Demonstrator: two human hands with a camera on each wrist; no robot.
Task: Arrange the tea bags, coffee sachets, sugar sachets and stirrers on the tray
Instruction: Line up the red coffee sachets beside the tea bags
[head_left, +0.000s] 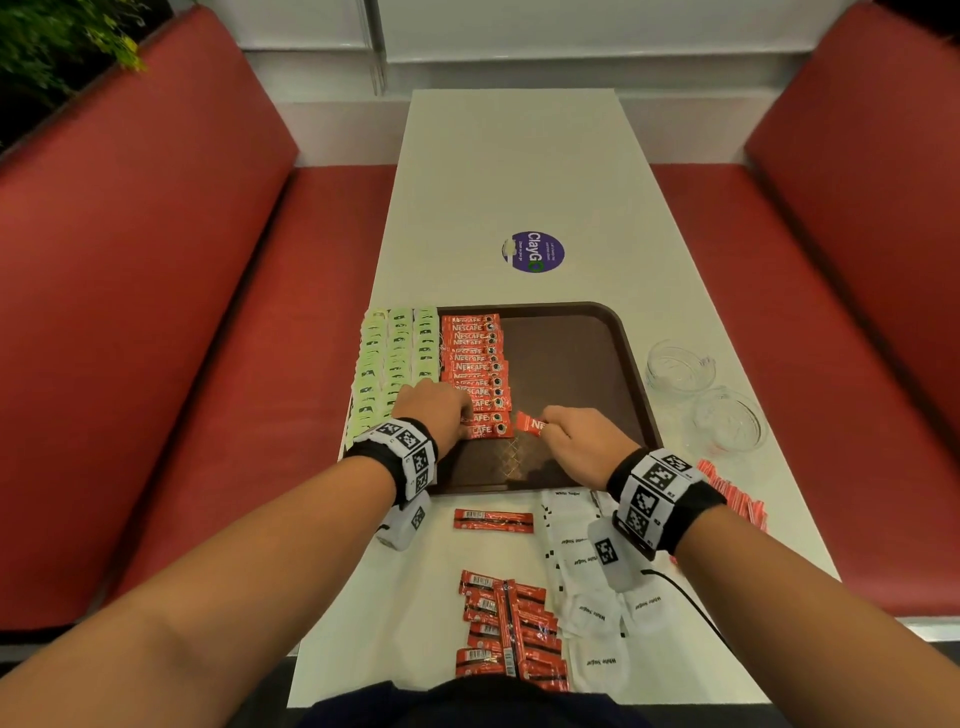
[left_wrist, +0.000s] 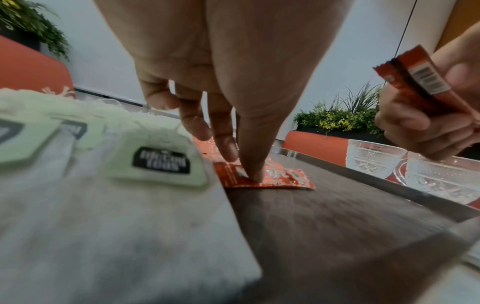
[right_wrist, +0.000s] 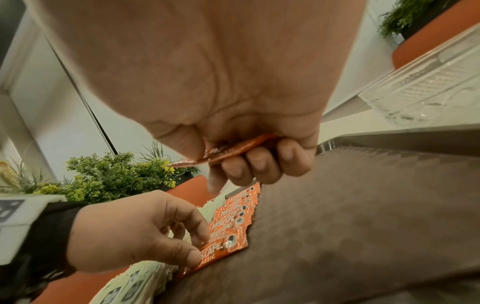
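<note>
A brown tray (head_left: 571, 364) is set on a pale table (head_left: 509, 171). Along the tray's left part, three columns of green tea bags (head_left: 395, 358) are laid overlapping, and just beside them a column of red coffee sachets (head_left: 475, 364) is laid face up, each overlapping the next. The nearest sachet in that column (head_left: 488, 428) is pressed flat by the left hand (head_left: 434, 405) — its thumb and a fingertip are set down on the sachet's left end, the other fingers (left_wrist: 192, 117) held loosely apart above it. Another coffee sachet (head_left: 531, 425) is pinched in the right hand (head_left: 576, 441) between thumb and curled fingers, held tilted above the bare tray floor and just beside the column's near end, apart from it.

On the table in front of the tray, a single red sachet (head_left: 493, 519) is lying alone, a loose heap of further red sachets (head_left: 511, 629) is seen nearer the person, and white sugar sachets (head_left: 592, 597) are spread to its right. Red-and-white striped stirrers (head_left: 732, 493) are partly hidden behind the right wrist. Two clear glass cups (head_left: 701, 395) are placed right of the tray — touching or apart cannot be told
</note>
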